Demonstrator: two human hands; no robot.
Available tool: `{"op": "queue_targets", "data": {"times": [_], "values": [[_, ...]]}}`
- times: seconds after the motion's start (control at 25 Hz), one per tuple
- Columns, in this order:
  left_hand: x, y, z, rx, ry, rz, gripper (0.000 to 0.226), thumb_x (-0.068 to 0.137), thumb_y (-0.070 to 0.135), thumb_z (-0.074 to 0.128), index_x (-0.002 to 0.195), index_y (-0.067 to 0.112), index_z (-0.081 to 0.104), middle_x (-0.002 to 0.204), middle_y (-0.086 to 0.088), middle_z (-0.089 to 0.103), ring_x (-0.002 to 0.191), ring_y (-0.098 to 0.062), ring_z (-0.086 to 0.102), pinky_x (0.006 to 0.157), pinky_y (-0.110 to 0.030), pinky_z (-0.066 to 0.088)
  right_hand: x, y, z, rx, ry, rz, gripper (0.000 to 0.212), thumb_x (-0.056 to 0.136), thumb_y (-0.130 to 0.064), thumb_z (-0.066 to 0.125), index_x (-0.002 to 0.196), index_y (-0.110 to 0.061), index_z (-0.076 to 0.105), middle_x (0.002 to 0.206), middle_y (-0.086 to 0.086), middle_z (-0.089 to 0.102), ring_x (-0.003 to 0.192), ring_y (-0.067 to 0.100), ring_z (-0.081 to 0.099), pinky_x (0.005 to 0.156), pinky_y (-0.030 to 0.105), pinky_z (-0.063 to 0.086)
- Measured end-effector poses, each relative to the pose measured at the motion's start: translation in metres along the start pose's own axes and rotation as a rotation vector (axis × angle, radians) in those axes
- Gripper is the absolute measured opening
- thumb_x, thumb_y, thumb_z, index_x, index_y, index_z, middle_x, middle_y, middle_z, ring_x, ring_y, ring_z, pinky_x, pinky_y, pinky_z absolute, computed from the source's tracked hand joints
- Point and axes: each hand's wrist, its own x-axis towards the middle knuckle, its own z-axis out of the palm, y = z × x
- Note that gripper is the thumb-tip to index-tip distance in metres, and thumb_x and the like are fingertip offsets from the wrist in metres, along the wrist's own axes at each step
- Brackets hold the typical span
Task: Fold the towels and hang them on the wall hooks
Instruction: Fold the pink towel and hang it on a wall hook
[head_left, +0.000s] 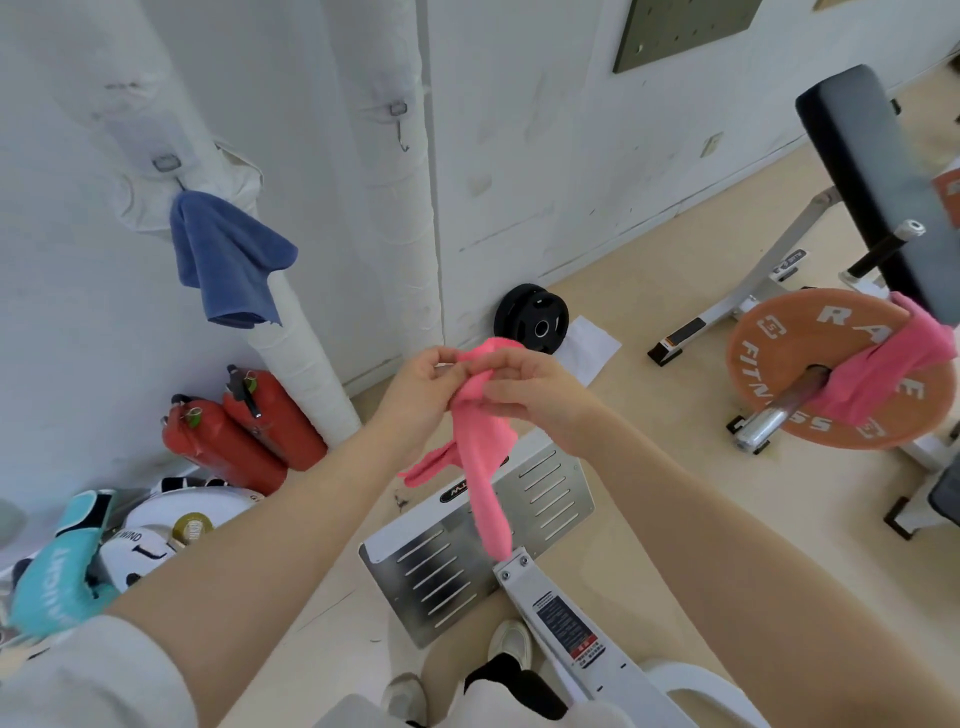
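Head view showed the job partly done: a blue towel (228, 254) already hung from a wall hook (167, 165) at ten o'clock, while the second hook (399, 120) at twelve o'clock stood bare. The left hand (421, 387) and right hand (535, 395) both pinched the top of a pink towel (480, 457) at centre, bunched and dangling, not yet neatly folded. Another pink towel (893, 364) lay draped over the barbell (779, 410) at three o'clock, apparently still waiting.

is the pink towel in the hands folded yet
Not folded: the pink towel hangs bunched from the left hand and right hand.
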Motion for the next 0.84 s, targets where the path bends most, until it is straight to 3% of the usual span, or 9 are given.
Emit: {"op": "queue_targets", "data": {"times": [0.08,0.24,0.36,0.48,0.56,0.68,0.76,0.84], "values": [[-0.009,-0.002,-0.011,-0.046,0.011,0.028,0.014,0.091,0.011,0.053,0.081,0.02,0.057,0.056,0.013,0.067,0.052,0.002,0.059,0.066,-0.021,0.047,-0.004,0.004,0.01,-0.251,0.022,-0.064,0.037,0.082,0.009,0.052,0.098,-0.024,0.061,0.088,0.008,0.067,0.086,0.011,0.06,0.089,0.024,0.048],[-0.028,-0.006,-0.031,-0.062,-0.045,0.021,0.015,0.09,0.007,0.054,0.079,0.016,0.057,0.065,0.002,0.066,0.063,-0.011,0.061,0.078,-0.027,0.051,-0.009,0.017,0.032,-0.665,0.354,-0.205,0.015,0.082,-0.015,0.064,0.094,-0.013,0.071,0.089,0.003,0.062,0.09,0.015,0.051,0.077,0.02,0.035],[-0.039,-0.006,-0.044,-0.063,-0.048,0.029,0.011,0.089,0.01,0.057,0.079,0.016,0.058,0.06,0.005,0.067,0.06,-0.008,0.06,0.071,-0.024,0.049,-0.011,0.024,0.055,-0.798,0.308,-0.513,0.019,0.084,-0.02,0.056,0.09,-0.009,0.071,0.098,0.002,0.058,0.101,0.022,0.048,0.09,0.026,0.034],[-0.049,-0.004,-0.059,-0.025,-0.036,0.015,0.016,0.088,0.004,0.055,0.079,0.017,0.059,0.054,0.01,0.067,0.051,0.0,0.058,0.062,-0.021,0.045,-0.009,0.02,0.076,-0.921,0.219,-0.605,0.029,0.088,-0.025,0.042,0.095,-0.012,0.067,0.09,0.003,0.067,0.085,0.024,0.058,0.093,0.026,0.033],[-0.059,-0.004,-0.07,-0.016,-0.05,-0.003,0.024,0.09,-0.002,0.047,0.082,0.017,0.06,0.062,0.006,0.068,0.058,-0.004,0.059,0.063,-0.022,0.044,-0.006,0.018,0.092,-0.987,0.283,-0.645,0.027,0.089,-0.031,0.046,0.094,-0.015,0.067,0.085,0.0,0.068,0.082,0.019,0.061,0.097,0.026,0.03],[-0.072,-0.007,-0.091,-0.056,-0.122,-0.007,0.02,0.095,0.007,0.044,0.091,0.014,0.062,0.083,-0.005,0.064,0.075,-0.013,0.057,0.07,-0.022,0.046,-0.007,0.016,0.113,-0.891,0.379,-0.634,0.019,0.088,-0.03,0.058,0.087,-0.012,0.066,0.075,-0.002,0.067,0.07,0.018,0.06,0.081,0.031,0.04],[-0.077,-0.008,-0.104,-0.049,-0.14,0.008,0.016,0.094,0.011,0.047,0.092,0.012,0.063,0.085,-0.007,0.063,0.076,-0.014,0.057,0.07,-0.019,0.049,-0.009,0.012,0.12,-0.822,0.322,-0.52,0.017,0.088,-0.029,0.06,0.092,-0.014,0.066,0.073,-0.003,0.063,0.071,0.017,0.057,0.068,0.03,0.042],[-0.081,-0.009,-0.114,-0.01,-0.138,0.034,0.014,0.093,0.01,0.049,0.087,0.011,0.062,0.083,-0.007,0.064,0.075,-0.014,0.06,0.069,-0.017,0.052,-0.011,0.01,0.126,-0.845,0.245,-0.485,0.017,0.086,-0.029,0.062,0.095,-0.016,0.068,0.074,-0.005,0.062,0.074,0.014,0.055,0.064,0.026,0.037]]}}
